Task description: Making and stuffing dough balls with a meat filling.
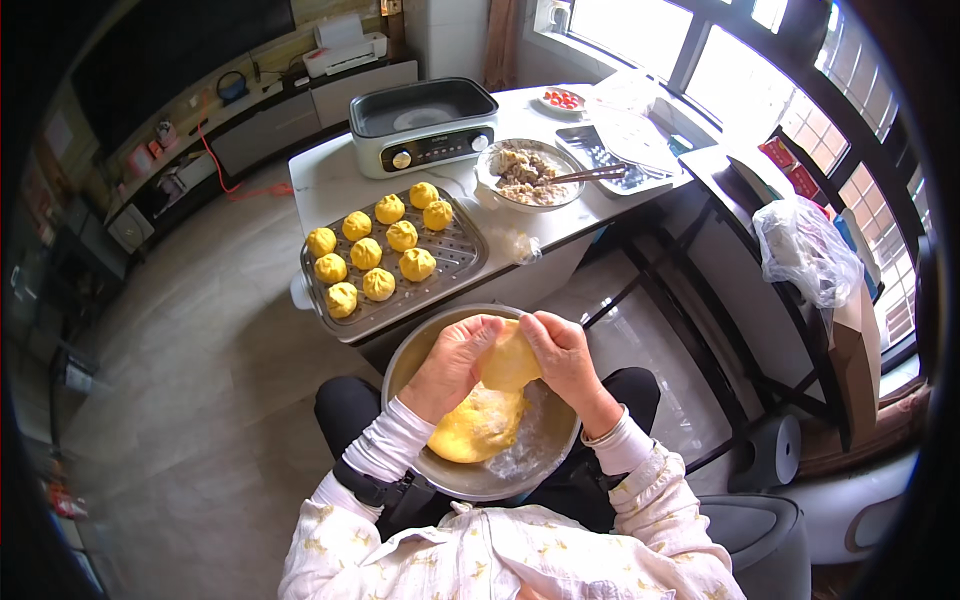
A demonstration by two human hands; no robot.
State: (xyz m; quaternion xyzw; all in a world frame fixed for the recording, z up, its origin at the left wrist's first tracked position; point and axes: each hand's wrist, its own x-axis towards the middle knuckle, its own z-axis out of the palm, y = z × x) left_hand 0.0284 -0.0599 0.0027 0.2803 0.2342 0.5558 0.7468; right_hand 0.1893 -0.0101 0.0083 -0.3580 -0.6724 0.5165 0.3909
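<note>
Between my two hands hangs a flattened round of yellow dough [511,361]. My left hand [459,364] pinches its left edge, and my right hand [561,352] pinches the upper right edge. Below is a large metal basin [541,480] resting on my lap. In it lies a big lump of yellow dough [480,426], with white flour [521,454] scattered beside it. On the table just ahead, a perforated steamer tray [459,259] bears several pleated yellow buns [366,253] in rows.
A bowl of filling [529,176] with chopsticks [589,174] stands on the white table [319,176]. Behind the tray is an electric cooker [424,124]. A plate of red pieces [562,99] and a metal tray [589,146] sit farther back. Plastic bags [808,244] lie at right.
</note>
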